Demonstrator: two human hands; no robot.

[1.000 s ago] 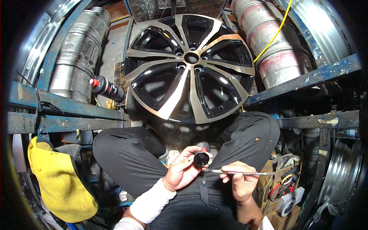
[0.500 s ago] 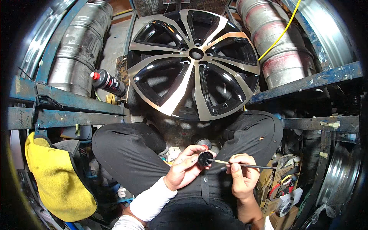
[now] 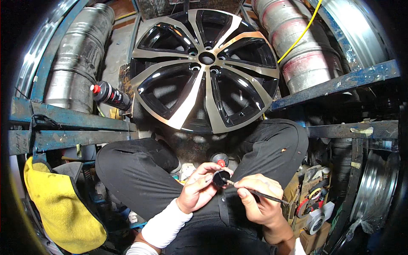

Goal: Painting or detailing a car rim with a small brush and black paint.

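Note:
Between the fingers of my left hand [image 3: 198, 187] is a small round black cup [image 3: 220, 178], tilted so its dark inside shows. My right hand [image 3: 261, 196] pinches a thin paintbrush [image 3: 268, 196] with a dark handle. The brush tip reaches into the cup's mouth. Just behind the cup, a red-tipped dark round thing [image 3: 220, 162] shows partly past my left fingers; I cannot make out what it is. In front of my knees lies a black and bare-metal alloy wheel rim [image 3: 199, 95], face up.
A dark bottle with a red cap [image 3: 111, 95] leans left of the rim. Blue metal frames [image 3: 340, 85] flank both sides, with stacked wheels [image 3: 76, 55] behind. A yellow cloth [image 3: 63, 208] hangs at left. Tape rolls [image 3: 302, 208] and cardboard sit at right. A yellow cable [image 3: 299, 38] crosses upper right.
My right hand has moved in toward the cup and gripped nearer the brush tip, with the brush now steeper. The whole view has shifted slightly.

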